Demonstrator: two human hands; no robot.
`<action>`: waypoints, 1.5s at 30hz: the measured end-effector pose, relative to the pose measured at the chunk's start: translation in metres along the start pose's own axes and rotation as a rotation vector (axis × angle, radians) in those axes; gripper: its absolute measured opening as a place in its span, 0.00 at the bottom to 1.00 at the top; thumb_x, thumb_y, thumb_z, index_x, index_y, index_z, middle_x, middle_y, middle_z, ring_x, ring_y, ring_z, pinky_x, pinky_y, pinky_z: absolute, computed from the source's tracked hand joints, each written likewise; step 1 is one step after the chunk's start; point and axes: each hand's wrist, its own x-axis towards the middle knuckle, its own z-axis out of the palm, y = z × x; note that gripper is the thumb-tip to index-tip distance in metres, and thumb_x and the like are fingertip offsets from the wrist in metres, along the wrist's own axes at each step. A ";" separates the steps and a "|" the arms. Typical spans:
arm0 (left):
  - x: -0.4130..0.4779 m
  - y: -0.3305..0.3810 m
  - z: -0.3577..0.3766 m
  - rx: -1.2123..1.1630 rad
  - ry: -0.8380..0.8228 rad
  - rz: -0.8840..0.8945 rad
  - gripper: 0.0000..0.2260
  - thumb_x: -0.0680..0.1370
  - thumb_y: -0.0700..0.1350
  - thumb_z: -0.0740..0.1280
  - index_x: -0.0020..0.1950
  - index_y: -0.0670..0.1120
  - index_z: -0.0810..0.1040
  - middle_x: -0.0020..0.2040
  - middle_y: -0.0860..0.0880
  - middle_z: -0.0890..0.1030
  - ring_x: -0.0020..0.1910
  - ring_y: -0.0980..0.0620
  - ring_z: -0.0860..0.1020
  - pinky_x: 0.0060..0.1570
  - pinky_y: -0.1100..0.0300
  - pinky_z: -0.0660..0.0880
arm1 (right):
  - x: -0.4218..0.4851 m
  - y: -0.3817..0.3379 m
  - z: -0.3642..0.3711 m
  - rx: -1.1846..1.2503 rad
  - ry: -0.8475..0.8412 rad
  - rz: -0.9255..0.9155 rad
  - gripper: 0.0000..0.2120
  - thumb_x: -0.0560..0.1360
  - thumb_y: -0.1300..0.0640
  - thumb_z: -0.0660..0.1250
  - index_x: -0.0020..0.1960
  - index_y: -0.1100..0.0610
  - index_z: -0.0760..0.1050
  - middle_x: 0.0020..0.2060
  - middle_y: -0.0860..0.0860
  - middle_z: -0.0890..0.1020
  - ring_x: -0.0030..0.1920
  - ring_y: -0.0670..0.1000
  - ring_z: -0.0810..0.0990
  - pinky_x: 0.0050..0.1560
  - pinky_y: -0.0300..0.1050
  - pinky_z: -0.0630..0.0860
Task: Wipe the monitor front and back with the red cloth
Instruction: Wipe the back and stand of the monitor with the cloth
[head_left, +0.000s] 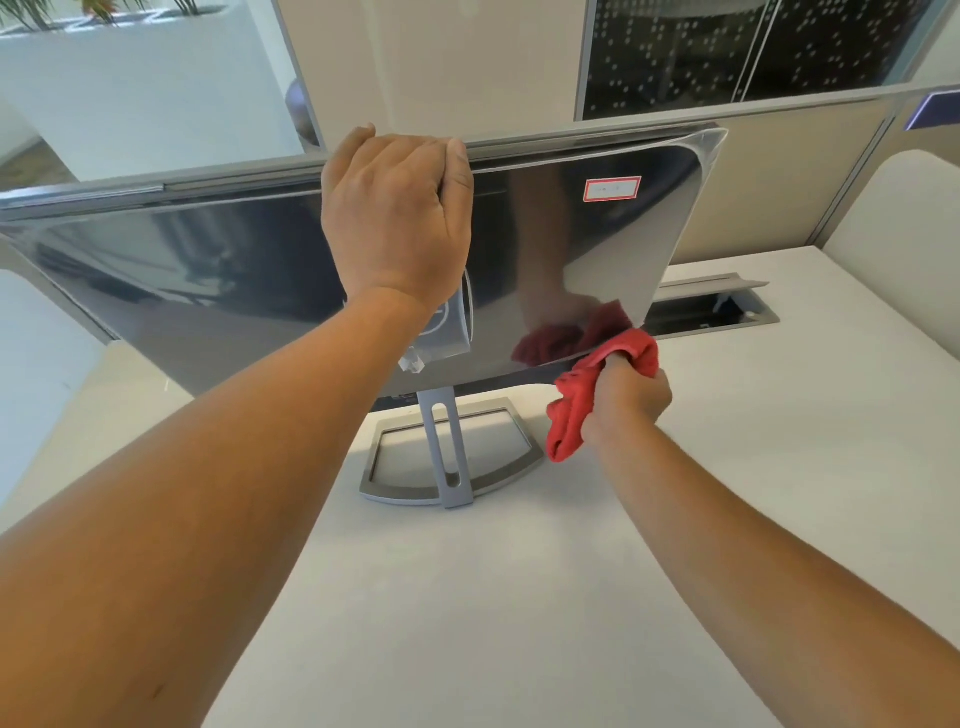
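Monitor (597, 260) fills the middle of the view, its glossy dark back turned toward the camera and mirroring the room. It stands across the far part of the white surface (519, 597), which runs all the way down to the near edge of the view. Just behind the monitor a grey partition (769, 192) rises, with glass panels above it.

Down below, the silver stand (447, 452) sits flat on the surface, an open frame base with a slotted neck rising to the panel. Off to the right of the monitor, a cable hatch (711, 306) is set into the surface with its lid propped up.

Now the hands, and they're well apart. The left hand (395, 223) is up on the monitor's top edge near the middle, fingers hooked over the far side, thumb lying along the edge. The right hand (628, 395) is low at the monitor's bottom right corner, fist wrapped tight around the red cloth (571, 410). The bunched top of the cloth meets that lower corner, its red reflection showing in the gloss, and a loose tail hangs under the wrist.

Smallest of all, a red-bordered white sticker (612, 188) sits high on the right of the back panel.
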 end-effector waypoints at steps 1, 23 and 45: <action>0.000 0.001 0.000 -0.005 0.005 0.001 0.19 0.82 0.49 0.57 0.36 0.48 0.79 0.36 0.51 0.83 0.38 0.50 0.78 0.62 0.52 0.72 | -0.008 0.008 0.002 0.006 -0.011 -0.005 0.08 0.76 0.53 0.70 0.54 0.51 0.76 0.43 0.50 0.84 0.37 0.52 0.85 0.35 0.45 0.82; 0.014 -0.013 -0.042 -0.165 -0.451 0.111 0.19 0.84 0.51 0.51 0.67 0.48 0.76 0.67 0.51 0.77 0.71 0.54 0.70 0.74 0.57 0.59 | -0.073 0.050 0.022 -0.136 -0.258 0.034 0.07 0.72 0.56 0.76 0.47 0.54 0.79 0.46 0.53 0.84 0.47 0.56 0.82 0.52 0.56 0.80; -0.006 -0.128 -0.114 -0.132 -0.287 -0.005 0.17 0.83 0.47 0.54 0.58 0.45 0.81 0.58 0.49 0.83 0.66 0.48 0.75 0.73 0.51 0.62 | -0.210 0.123 0.137 0.209 -0.108 0.184 0.09 0.81 0.53 0.61 0.54 0.55 0.78 0.43 0.48 0.82 0.50 0.57 0.82 0.57 0.53 0.76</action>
